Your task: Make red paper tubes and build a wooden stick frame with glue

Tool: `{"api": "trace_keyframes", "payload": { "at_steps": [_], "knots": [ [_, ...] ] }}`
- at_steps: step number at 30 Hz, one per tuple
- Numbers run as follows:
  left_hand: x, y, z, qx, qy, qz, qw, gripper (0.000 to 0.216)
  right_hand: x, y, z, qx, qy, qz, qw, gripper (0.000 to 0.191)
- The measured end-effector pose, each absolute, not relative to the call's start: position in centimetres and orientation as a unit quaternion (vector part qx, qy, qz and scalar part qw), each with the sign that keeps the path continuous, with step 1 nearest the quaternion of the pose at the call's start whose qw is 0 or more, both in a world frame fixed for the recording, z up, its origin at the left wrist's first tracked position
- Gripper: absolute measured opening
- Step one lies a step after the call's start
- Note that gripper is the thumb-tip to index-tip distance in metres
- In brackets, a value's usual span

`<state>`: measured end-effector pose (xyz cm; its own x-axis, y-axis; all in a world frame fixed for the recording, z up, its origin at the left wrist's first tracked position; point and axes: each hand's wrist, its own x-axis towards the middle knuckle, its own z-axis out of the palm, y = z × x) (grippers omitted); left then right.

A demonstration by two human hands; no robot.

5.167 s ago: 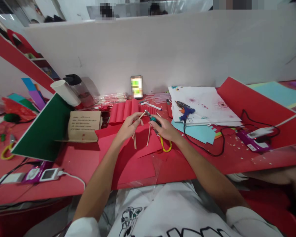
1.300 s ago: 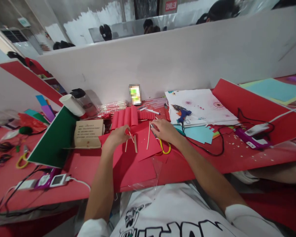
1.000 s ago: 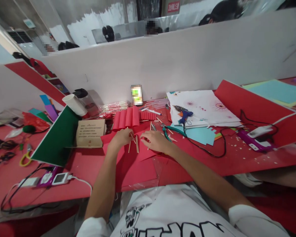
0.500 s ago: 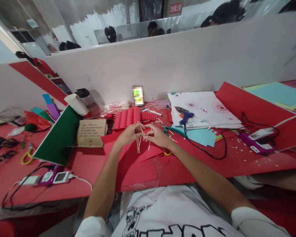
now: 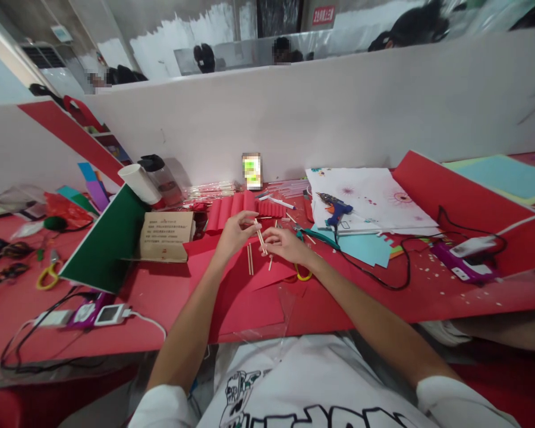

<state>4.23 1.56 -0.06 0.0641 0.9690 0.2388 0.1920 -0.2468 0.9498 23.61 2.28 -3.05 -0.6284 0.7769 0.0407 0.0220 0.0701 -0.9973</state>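
My left hand [image 5: 238,233] and my right hand [image 5: 286,245] meet over red paper sheets [image 5: 249,306]. Between them a pair of thin pale wooden sticks [image 5: 260,236] stands at a slant, the left fingers pinching the upper end and the right fingers the lower. Two more wooden sticks [image 5: 250,260] lie side by side on the paper just below. Another short stick [image 5: 270,262] rests under my right hand. Behind my hands are rolled red paper [image 5: 229,213] and a bundle of small red rolls [image 5: 271,208].
To the right lie teal-handled pliers [image 5: 323,236], a blue hot glue gun [image 5: 337,211] with its black cord, and yellow-handled scissors [image 5: 302,273]. A cardboard box [image 5: 166,238] and a green board [image 5: 107,244] stand left. A lit phone [image 5: 252,171] leans against the white partition [image 5: 339,113].
My hands have moved slightly apart, and the pair of sticks between them now shows clearly at a slant. The two sticks on the paper stay where they were.
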Motion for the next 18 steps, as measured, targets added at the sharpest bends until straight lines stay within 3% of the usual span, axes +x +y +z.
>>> {"api": "trace_keyframes", "payload": {
  "at_steps": [18],
  "knots": [
    [4.65,1.22,-0.16,0.655,0.479,0.452,0.37,0.033,24.23,2.5,-2.33,-0.298,-0.695,0.582,0.299,0.036]
  ]
}}
